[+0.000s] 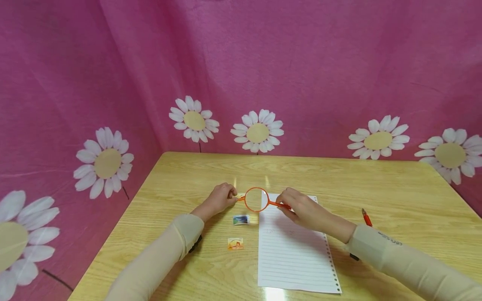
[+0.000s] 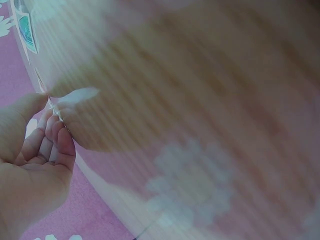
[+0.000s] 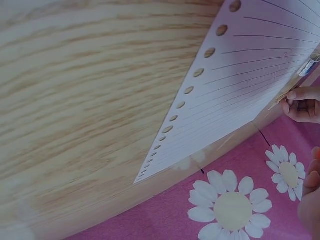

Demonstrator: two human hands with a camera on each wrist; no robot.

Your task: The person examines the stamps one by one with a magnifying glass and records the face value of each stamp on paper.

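Observation:
My right hand (image 1: 303, 209) grips the orange handle of a magnifying glass (image 1: 269, 202), whose round lens is over the upper left corner of a lined sheet of paper (image 1: 293, 259). Just left of the lens, my left hand (image 1: 221, 198) pinches the edge of a small yellowish stamp (image 1: 239, 195); the right wrist view shows this stamp (image 3: 280, 101) at the fingertips too. Two more stamps lie on the table below: a blue-green one (image 1: 241, 219) and an orange-yellow one (image 1: 235, 244). In the right wrist view only part of my right hand (image 3: 311, 200) shows.
A red pen (image 1: 366, 217) lies right of the paper, partly hidden by the right sleeve. Faint handwriting marks the upper part of the sheet. The wooden table (image 1: 203, 171) meets a pink curtain (image 1: 301, 75) with white flowers at the back and left.

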